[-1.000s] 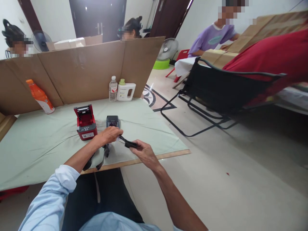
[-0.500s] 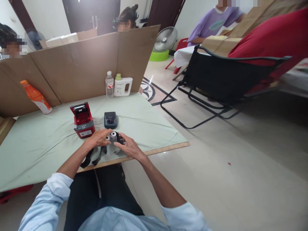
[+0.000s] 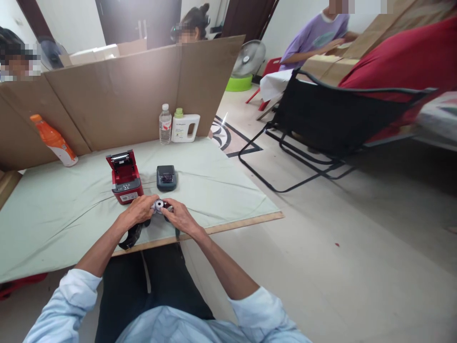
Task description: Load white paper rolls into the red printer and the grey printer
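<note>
My left hand (image 3: 138, 211) and my right hand (image 3: 177, 216) meet over the near edge of the table and together hold a small white paper roll (image 3: 159, 205). A black strap (image 3: 133, 234) hangs below my left hand over the table edge. Just beyond my hands stands a red label printer (image 3: 124, 178) with its lid up. To its right lies a small dark grey printer (image 3: 166, 177).
The table carries a pale green cloth (image 3: 64, 209) and a cardboard screen (image 3: 124, 95) behind it. An orange bottle (image 3: 53, 140), a water bottle (image 3: 164, 125) and a white jug (image 3: 184, 127) stand by the screen. A black folding chair (image 3: 321, 124) stands right; other people sit beyond.
My right hand came in from the right to join my left hand. The black piece it held a second ago is no longer in it; both hands now hold the paper roll.
</note>
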{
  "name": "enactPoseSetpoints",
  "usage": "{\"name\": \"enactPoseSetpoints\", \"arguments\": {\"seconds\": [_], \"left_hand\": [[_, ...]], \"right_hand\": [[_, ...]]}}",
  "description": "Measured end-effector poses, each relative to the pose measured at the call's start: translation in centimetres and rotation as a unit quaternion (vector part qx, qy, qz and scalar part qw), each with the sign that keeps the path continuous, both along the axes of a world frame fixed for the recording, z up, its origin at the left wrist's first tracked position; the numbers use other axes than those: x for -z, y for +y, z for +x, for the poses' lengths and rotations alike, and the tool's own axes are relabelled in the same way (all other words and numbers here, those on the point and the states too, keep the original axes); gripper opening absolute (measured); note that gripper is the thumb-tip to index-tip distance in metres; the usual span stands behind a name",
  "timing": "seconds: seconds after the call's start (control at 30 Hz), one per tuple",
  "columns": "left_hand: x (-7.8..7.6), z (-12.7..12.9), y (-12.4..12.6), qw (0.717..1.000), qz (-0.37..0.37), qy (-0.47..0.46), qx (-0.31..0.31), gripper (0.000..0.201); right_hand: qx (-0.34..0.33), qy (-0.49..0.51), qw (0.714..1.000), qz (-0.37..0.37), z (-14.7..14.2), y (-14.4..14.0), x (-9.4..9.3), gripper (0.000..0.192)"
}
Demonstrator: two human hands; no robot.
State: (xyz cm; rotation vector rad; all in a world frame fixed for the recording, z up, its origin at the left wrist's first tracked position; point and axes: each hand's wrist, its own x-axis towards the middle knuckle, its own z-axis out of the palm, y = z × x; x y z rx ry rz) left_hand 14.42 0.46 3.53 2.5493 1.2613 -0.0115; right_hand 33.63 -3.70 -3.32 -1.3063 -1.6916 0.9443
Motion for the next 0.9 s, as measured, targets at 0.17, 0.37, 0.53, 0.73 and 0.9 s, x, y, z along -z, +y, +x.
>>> {"name": "enactPoseSetpoints", "arguments": {"seconds": [0.17, 0.37, 0.53, 0.73, 0.9], "left_hand": [[0.8, -1.3, -0.3, 0.999, 0.013, -0.020, -0.029, 0.039], [-0.4, -2.9, -0.3, 0.996, -0.013, -0.077, -0.036, 0.039], [-1.7, -7.9, -0.9, 0.977, 0.016, -0.172, -0.125, 0.035], [0.4, -13.5, -2.8, 0.969, -0.053, -0.182, -0.157, 0.062], [2.5, -13.1, -3.0, 0.958, -0.076, -0.227, -0.160, 0.055]], "right_hand": [[0.016, 0.009, 1.000, -0.005, -2.2, -0.1, 0.0, 0.031], [0.026, 0.035, 0.999, -0.016, -3.8, -0.8, 0.3, 0.036], [0.031, 0.034, 0.998, -0.040, -3.1, -1.3, 0.1, 0.043], [0.019, 0.045, 0.998, -0.035, -2.7, -1.9, -0.1, 0.051], [0.025, 0.018, 0.999, -0.025, -2.2, -2.2, -0.4, 0.051]]}}
